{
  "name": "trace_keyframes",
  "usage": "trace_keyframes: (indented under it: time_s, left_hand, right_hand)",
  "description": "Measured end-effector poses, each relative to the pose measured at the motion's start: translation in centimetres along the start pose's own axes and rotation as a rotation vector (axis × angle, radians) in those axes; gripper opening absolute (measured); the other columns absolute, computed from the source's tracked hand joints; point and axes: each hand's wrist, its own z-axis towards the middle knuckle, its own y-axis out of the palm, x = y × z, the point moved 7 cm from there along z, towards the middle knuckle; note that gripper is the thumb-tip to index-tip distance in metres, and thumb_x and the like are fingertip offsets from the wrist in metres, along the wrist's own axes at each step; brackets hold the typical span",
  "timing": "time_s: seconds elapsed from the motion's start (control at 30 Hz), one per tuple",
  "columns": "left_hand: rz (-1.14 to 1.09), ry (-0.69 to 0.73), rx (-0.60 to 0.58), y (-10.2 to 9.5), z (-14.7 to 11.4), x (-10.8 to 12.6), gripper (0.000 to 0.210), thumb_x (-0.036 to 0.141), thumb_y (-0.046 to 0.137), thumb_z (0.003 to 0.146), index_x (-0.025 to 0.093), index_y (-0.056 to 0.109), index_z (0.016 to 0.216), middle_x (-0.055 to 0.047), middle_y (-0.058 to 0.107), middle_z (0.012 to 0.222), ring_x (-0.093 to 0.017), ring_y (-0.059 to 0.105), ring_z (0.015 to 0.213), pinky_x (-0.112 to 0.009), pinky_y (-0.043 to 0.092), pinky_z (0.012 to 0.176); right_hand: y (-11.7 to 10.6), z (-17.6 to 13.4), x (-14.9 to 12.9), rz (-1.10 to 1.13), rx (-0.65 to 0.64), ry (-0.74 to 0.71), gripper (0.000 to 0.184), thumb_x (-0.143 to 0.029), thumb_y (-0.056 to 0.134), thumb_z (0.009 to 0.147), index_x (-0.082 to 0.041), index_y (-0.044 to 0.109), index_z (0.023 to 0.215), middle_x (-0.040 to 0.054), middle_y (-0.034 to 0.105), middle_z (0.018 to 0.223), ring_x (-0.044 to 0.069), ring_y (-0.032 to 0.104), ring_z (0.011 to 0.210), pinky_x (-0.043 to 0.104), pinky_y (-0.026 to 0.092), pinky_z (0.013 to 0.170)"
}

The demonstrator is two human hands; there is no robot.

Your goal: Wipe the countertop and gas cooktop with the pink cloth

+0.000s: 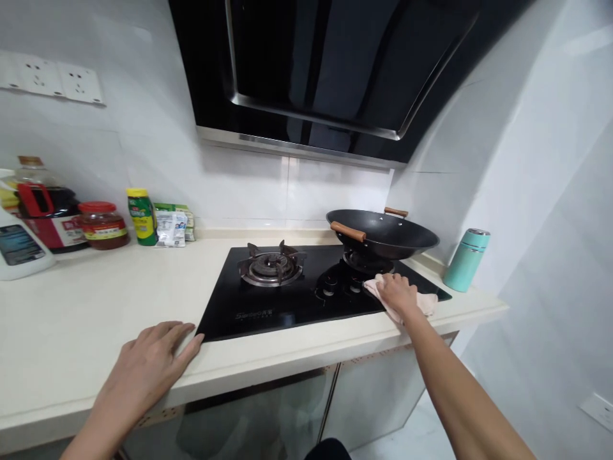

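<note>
Under my right hand (398, 294) is a pale pink cloth (426, 303), pressed against the front right part of the black glass gas stove (287, 313). My fingers curl over the cloth, close to the control knobs (329, 285). A black wok (383, 230) with wooden handles sits on the right burner, just behind that hand. My left hand (151, 354) rests on the cream countertop (110, 300) with its fingers spread, the thumb at the stove's front left corner. Bare and uncovered, the left burner (271, 265) shows its metal pan support.
A teal thermos (467, 260) stands right of the stove. Along the left wall are a white spray bottle (22, 246), a dark sauce bottle (52, 211), a red-lidded jar (102, 225), a yellow-capped container (142, 217) and packets (171, 227). A black range hood (306, 70) hangs overhead.
</note>
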Motion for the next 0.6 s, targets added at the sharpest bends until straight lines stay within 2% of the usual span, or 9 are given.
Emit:
trace_keyframes:
  time_s: [0.1,0.2,0.33,0.47,0.6]
  left_hand:
    - [0.032,0.001,0.001,-0.1,-0.2,0.2,0.057,0.062,0.042,0.091,0.023,0.074,0.118,-0.011,0.070,0.129,-0.035,0.062,0.120,-0.046,0.046,0.100]
    - [0.026,-0.006,0.009,-0.1,-0.3,0.3,0.058,0.062,0.042,0.091,0.022,0.073,0.120,-0.012,0.070,0.130,-0.036,0.061,0.121,-0.047,0.046,0.099]
    - [0.005,-0.021,0.029,-0.4,-0.6,0.7,0.056,0.060,0.043,0.091,0.023,0.073,0.119,-0.011,0.070,0.129,-0.036,0.061,0.121,-0.047,0.046,0.097]
    - [0.012,-0.025,0.036,-0.7,-1.0,1.2,0.052,0.056,0.043,0.094,0.023,0.073,0.120,-0.011,0.070,0.130,-0.033,0.060,0.121,-0.044,0.044,0.100]
    - [0.017,-0.049,0.026,-1.1,-1.3,1.4,0.048,0.054,0.045,0.094,0.024,0.073,0.119,-0.010,0.071,0.129,-0.032,0.060,0.122,-0.044,0.044,0.100]
  right_hand:
    - [-1.2,-2.5,-2.8,-0.038,0.047,-0.063,0.037,-0.036,0.036,0.100,-0.016,0.062,0.115,0.0188,0.062,0.120,0.035,0.056,0.117,0.049,0.045,0.093]
    - [-2.3,-5.4,-4.4,-0.077,0.091,-0.117,0.035,-0.035,0.037,0.100,-0.013,0.062,0.110,0.0207,0.062,0.113,0.036,0.058,0.109,0.047,0.046,0.087]
    - [-3.2,-9.0,-7.9,-0.101,0.115,-0.238,0.036,-0.039,0.036,0.101,-0.015,0.062,0.107,0.0201,0.062,0.108,0.035,0.058,0.101,0.045,0.046,0.082]
    - [-4.0,-12.3,-15.0,-0.041,0.103,-0.455,0.035,-0.040,0.037,0.101,-0.017,0.062,0.109,0.0181,0.061,0.107,0.034,0.056,0.100,0.043,0.044,0.081]
    - [-5.0,-14.9,-23.0,0.080,0.068,-0.696,0.033,-0.040,0.038,0.102,-0.018,0.060,0.114,0.0151,0.061,0.113,0.031,0.053,0.104,0.044,0.041,0.089]
